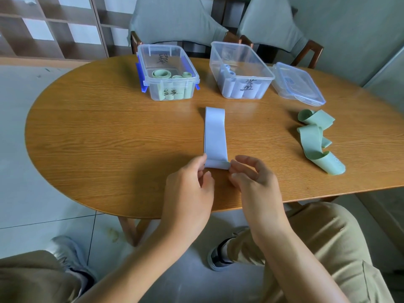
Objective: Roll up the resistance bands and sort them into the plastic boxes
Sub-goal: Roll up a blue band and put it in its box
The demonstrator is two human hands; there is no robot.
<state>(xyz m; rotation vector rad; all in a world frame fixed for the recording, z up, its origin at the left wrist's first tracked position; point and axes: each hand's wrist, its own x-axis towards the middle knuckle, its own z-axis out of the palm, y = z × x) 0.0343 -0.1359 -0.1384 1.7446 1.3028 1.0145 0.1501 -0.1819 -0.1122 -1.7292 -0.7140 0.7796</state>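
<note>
On the oval wooden table (109,136), two clear plastic boxes (168,73) stand at the far side, the left holding green rolls, the right (240,71) pale blue ones. Loose green bands (317,138) lie at right. Centre: a flat blue band (215,134), its near end folded over once. The left hand (190,189) and right hand (253,182) pinch that fold at its two corners. The strip appears thin, limp and springy; holding both edges should keep the roll from unwinding.

Pale blue band (215,133), mint green bands (314,136) (loose), orange-brown wood-grain table (109,138), clear boxes (167,72), blue latches (140,78).
</note>
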